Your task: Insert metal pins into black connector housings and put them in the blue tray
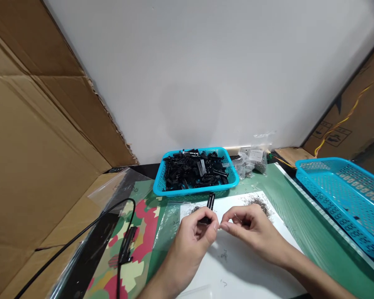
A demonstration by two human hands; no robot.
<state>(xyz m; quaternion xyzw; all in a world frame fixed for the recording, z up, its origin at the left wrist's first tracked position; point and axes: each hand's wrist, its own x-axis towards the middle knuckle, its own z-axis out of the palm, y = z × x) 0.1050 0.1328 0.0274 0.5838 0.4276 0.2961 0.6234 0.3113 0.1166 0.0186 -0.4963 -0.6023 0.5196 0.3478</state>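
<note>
My left hand (195,241) is curled closed around a slim black plastic piece (211,201). The piece's upper end sticks out past the fingers; its lower part is hidden in the hand. Close beside it, my right hand (255,228) pinches thumb and forefinger together, the tips almost meeting the left fingertips. Whatever the right fingers hold is too small to make out. Both hands are above a white sheet (233,265). A heap of tiny dark metal bits (258,204) lies at the sheet's far right, and a smaller pile (195,208) shows behind my left hand.
A blue basket (195,192) full of black plastic pieces (193,170) stands at the back. Clear bags (257,160) lie beside it. Another blue basket (333,199) is at right. A black cable (90,224) loops on the left, near a cardboard wall (34,145).
</note>
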